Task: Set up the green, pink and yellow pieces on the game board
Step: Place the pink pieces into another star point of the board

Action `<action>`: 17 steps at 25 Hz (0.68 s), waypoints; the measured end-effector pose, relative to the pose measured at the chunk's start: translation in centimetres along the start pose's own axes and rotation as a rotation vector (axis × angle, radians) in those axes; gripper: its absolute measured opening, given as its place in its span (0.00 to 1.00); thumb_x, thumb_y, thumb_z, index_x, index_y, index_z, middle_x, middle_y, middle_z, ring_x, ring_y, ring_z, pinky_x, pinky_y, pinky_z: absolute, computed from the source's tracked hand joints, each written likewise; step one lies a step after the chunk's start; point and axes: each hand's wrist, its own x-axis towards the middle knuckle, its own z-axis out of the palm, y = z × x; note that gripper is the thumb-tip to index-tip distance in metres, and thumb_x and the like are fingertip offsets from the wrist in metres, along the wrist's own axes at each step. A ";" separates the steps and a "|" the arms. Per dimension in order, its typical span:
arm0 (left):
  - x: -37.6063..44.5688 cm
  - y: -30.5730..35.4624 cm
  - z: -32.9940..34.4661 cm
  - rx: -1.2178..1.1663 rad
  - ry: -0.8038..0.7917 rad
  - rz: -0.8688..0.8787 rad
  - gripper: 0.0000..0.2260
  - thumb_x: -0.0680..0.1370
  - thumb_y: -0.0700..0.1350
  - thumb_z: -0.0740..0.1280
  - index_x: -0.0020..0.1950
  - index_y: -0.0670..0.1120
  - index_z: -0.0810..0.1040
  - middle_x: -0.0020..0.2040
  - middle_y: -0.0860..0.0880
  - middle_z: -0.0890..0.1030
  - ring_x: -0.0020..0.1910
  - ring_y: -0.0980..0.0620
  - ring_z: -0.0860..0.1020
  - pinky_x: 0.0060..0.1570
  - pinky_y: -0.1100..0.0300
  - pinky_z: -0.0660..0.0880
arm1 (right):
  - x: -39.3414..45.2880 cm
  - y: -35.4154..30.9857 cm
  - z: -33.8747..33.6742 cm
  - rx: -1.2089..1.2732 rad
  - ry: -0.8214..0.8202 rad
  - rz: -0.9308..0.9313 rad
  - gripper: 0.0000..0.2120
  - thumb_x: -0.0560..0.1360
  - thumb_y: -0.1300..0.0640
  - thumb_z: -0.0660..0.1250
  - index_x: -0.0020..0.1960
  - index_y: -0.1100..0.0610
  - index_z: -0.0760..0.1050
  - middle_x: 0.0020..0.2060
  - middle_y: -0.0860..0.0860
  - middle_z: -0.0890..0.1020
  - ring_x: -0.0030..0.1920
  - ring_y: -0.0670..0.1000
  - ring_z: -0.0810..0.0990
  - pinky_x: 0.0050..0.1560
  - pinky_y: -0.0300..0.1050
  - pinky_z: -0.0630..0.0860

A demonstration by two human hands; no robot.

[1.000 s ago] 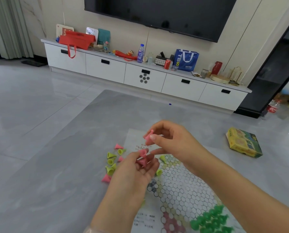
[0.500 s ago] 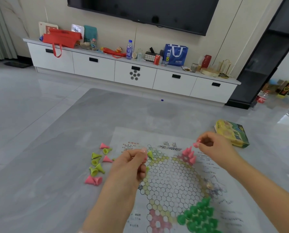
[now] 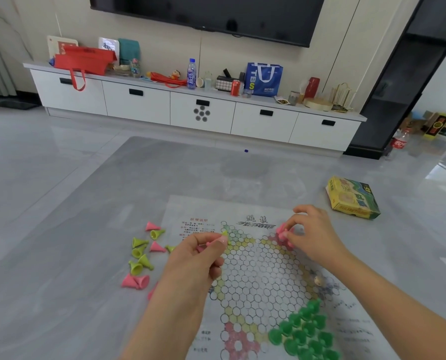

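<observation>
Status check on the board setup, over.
Right hand setting a pink piece at the board's far corner. Left hand holds spare pinks. Green pieces placed. Yellow pieces loose, off board.

Loose pieces left of board

Both forearms reach in from bottom edge, bare. Left hand hovers mid-frame, back of hand up, fingers curled into loose fist, pinching pink bits against thumb. Right hand sits further out and to right of left fingers, fingertips bunched, pointing down, pinching something pink.
</observation>
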 end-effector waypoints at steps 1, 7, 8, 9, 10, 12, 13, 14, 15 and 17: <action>0.0 0.0 0.0 0.000 -0.002 -0.001 0.01 0.73 0.37 0.67 0.42 0.41 0.76 0.32 0.47 0.72 0.29 0.53 0.69 0.32 0.62 0.68 | 0.0 0.0 0.1 0.003 -0.005 0.000 0.06 0.68 0.55 0.71 0.36 0.46 0.76 0.61 0.51 0.72 0.66 0.52 0.62 0.64 0.48 0.60; 0.0 0.0 0.2 -0.003 0.005 -0.004 0.01 0.73 0.37 0.67 0.42 0.41 0.76 0.32 0.47 0.73 0.29 0.53 0.69 0.32 0.62 0.68 | 0.0 0.4 0.7 0.021 0.013 -0.002 0.03 0.69 0.56 0.71 0.38 0.49 0.78 0.60 0.51 0.73 0.66 0.53 0.62 0.64 0.50 0.61; 0.0 -0.1 0.2 -0.005 0.005 -0.007 0.01 0.73 0.37 0.67 0.42 0.41 0.76 0.32 0.47 0.73 0.29 0.53 0.69 0.32 0.62 0.68 | 0.0 0.3 0.6 0.015 0.006 -0.004 0.04 0.69 0.56 0.71 0.38 0.49 0.77 0.60 0.51 0.73 0.66 0.53 0.63 0.65 0.50 0.61; 0.0 0.0 0.1 -0.007 0.007 -0.009 0.01 0.73 0.37 0.67 0.42 0.41 0.76 0.32 0.47 0.73 0.29 0.53 0.69 0.32 0.62 0.68 | 0.0 0.3 0.7 0.001 -0.004 -0.006 0.03 0.69 0.56 0.71 0.38 0.49 0.77 0.60 0.51 0.73 0.65 0.53 0.63 0.65 0.50 0.61; -0.1 0.0 0.1 -0.008 0.008 -0.010 0.01 0.73 0.36 0.67 0.42 0.41 0.76 0.32 0.47 0.73 0.29 0.53 0.69 0.32 0.62 0.68 | 0.0 0.2 0.6 -0.011 -0.007 -0.012 0.04 0.69 0.56 0.71 0.38 0.49 0.77 0.58 0.50 0.73 0.65 0.53 0.63 0.64 0.49 0.61; -0.1 0.1 0.1 -0.009 0.002 -0.010 0.01 0.73 0.36 0.67 0.43 0.41 0.76 0.33 0.47 0.73 0.29 0.53 0.69 0.33 0.62 0.68 | -0.2 0.1 0.2 0.041 -0.001 -0.021 0.05 0.69 0.57 0.70 0.38 0.49 0.76 0.54 0.48 0.72 0.63 0.52 0.65 0.61 0.40 0.63; -0.2 0.1 0.1 -0.011 0.001 -0.007 0.02 0.73 0.36 0.67 0.44 0.41 0.76 0.33 0.47 0.73 0.29 0.53 0.69 0.33 0.62 0.69 | -0.3 -0.1 -0.3 0.086 0.011 -0.012 0.05 0.69 0.59 0.70 0.38 0.50 0.76 0.53 0.48 0.71 0.61 0.51 0.66 0.58 0.32 0.63; -0.1 0.1 0.2 -0.012 0.003 -0.003 0.03 0.73 0.36 0.67 0.45 0.41 0.76 0.33 0.47 0.73 0.29 0.54 0.69 0.32 0.63 0.69 | -0.3 -0.4 -1.0 0.108 0.028 -0.002 0.04 0.70 0.59 0.69 0.39 0.51 0.76 0.54 0.49 0.72 0.60 0.50 0.68 0.55 0.29 0.62; -0.1 0.1 0.2 -0.012 0.008 -0.001 0.04 0.73 0.37 0.67 0.47 0.41 0.76 0.33 0.47 0.73 0.29 0.54 0.69 0.32 0.63 0.69 | -0.2 -0.8 -1.6 0.101 0.056 -0.007 0.03 0.71 0.60 0.68 0.41 0.52 0.76 0.55 0.50 0.73 0.60 0.50 0.69 0.55 0.30 0.61; -0.2 0.1 0.3 0.011 0.013 0.006 0.07 0.73 0.38 0.68 0.50 0.41 0.75 0.32 0.47 0.73 0.29 0.54 0.70 0.33 0.63 0.70 | 0.0 -1.9 -2.8 0.061 0.115 -0.051 0.02 0.72 0.59 0.66 0.42 0.52 0.77 0.53 0.51 0.76 0.59 0.50 0.72 0.58 0.38 0.63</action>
